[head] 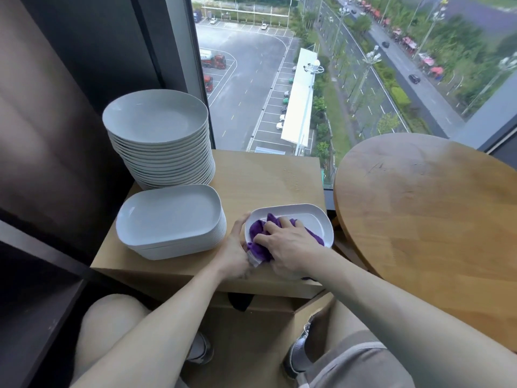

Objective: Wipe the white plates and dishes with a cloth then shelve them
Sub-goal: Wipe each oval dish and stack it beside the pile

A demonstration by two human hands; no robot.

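— Nearest the lens?
— Bare knees (pixel 112 312), grey shorts (pixel 363 365), shoes (pixel 300 357) lower down. Then two bare forearms reaching forward to the box (pixel 265 175).

— And the hands?
— Left hand (pixel 233 256) at the left rim of the dish (pixel 316 219), thumb laid along the edge, other fingers curled at the underside (mostly hidden): a grip on the dish itself. Right hand (pixel 282 242) inside the dish, fingers fanned and curled over a bunched purple cloth (pixel 258 229), pressing it down into the hollow.

— Where exactly, that dish?
— Over the near right corner of the box top, long side slanting toward the right edge. Resting on the cardboard or held just off it: cannot tell (hands and cloth in the way).

— Other crockery?
— Dish stack (pixel 170 217), oblong and white, at the near left corner, just left of the left hand and apart from it. Behind that, a taller plate stack (pixel 155 116), round and white, at the far left corner, close against the dark wall. Touching each other or not: hard to say.

— Surroundings?
— Round wooden table (pixel 419 205) just right of the box, rim near the held dish. Dark shelf (pixel 42 275) on the left. Window (pixel 279 79) beyond the far edge, looking down on a car park and a road.
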